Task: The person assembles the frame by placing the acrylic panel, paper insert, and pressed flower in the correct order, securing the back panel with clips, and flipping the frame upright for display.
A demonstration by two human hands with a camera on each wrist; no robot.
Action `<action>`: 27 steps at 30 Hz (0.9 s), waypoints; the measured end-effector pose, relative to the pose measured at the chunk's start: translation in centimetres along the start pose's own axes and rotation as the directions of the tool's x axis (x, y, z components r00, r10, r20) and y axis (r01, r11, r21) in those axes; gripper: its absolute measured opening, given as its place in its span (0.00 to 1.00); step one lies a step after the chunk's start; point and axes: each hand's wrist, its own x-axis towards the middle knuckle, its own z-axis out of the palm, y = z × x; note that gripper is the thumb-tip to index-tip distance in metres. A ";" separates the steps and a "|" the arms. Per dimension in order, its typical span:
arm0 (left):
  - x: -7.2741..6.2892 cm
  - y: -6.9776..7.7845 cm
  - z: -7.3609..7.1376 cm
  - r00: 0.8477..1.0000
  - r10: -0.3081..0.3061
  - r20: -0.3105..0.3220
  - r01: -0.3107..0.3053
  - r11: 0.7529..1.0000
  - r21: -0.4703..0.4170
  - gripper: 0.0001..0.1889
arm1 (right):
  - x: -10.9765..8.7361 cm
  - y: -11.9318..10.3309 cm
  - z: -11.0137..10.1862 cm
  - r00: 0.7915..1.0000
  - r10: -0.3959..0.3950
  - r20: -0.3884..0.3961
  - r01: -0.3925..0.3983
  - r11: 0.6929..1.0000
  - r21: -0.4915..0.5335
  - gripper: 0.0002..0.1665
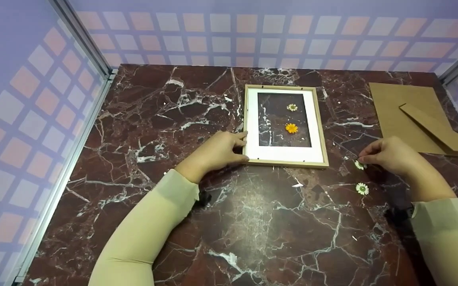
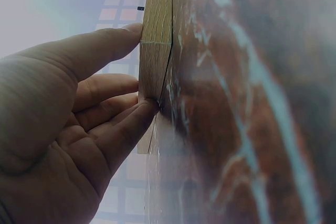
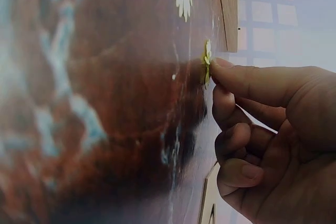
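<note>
A light wooden picture frame with a white mat lies flat on the marble-patterned table. Inside its window are a small white flower and an orange flower. My left hand rests against the frame's left side, thumb by the near left corner; up close, its fingertips touch the wooden edge. To the right of the frame, my right hand pinches a white daisy between thumb and index finger, low over the table. The right wrist view shows that daisy edge-on at the fingertips.
Another white daisy lies on the table just nearer than the right hand. A brown backing board with a fold-out stand lies at the back right. Tile-patterned walls border the table at the back and sides.
</note>
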 end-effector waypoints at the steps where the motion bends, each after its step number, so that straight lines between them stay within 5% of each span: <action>1: 0.0 0.0 0.0 1.000 0.001 0.000 -0.001 1.000 0.000 0.28 | 0.0 0.0 0.0 1.000 0.000 0.000 0.000 1.000 -0.004 0.13; 27: -0.1 0.0 0.0 1.000 -0.002 0.008 0.002 1.000 0.010 0.28 | -0.9 0.1 -0.2 1.000 -0.014 -0.006 0.014 1.000 -0.010 0.15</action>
